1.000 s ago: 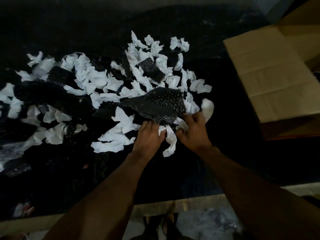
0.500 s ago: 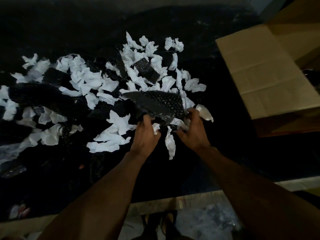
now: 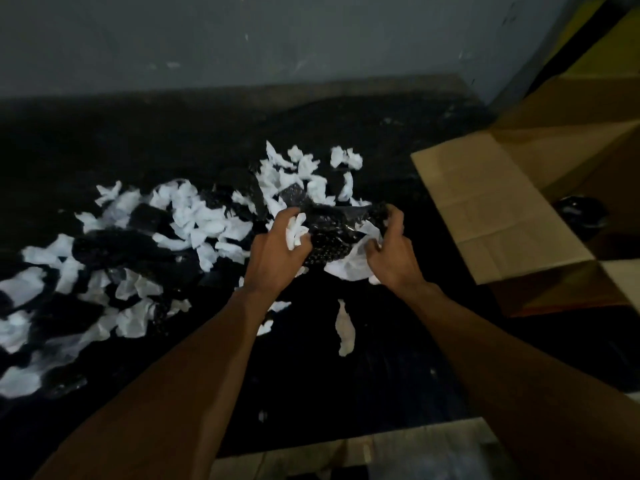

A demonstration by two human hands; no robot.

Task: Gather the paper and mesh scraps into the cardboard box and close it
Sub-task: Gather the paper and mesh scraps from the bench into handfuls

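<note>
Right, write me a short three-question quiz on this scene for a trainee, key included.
1. True or false: the left hand and the right hand both grip one bundle of black mesh and white paper.
2. Where does the cardboard box stand relative to that bundle? A) to the person's left B) to the person's right C) under the table
3. Fill in: the cardboard box is ____ (open or closed).
Key: 1 true; 2 B; 3 open.
</note>
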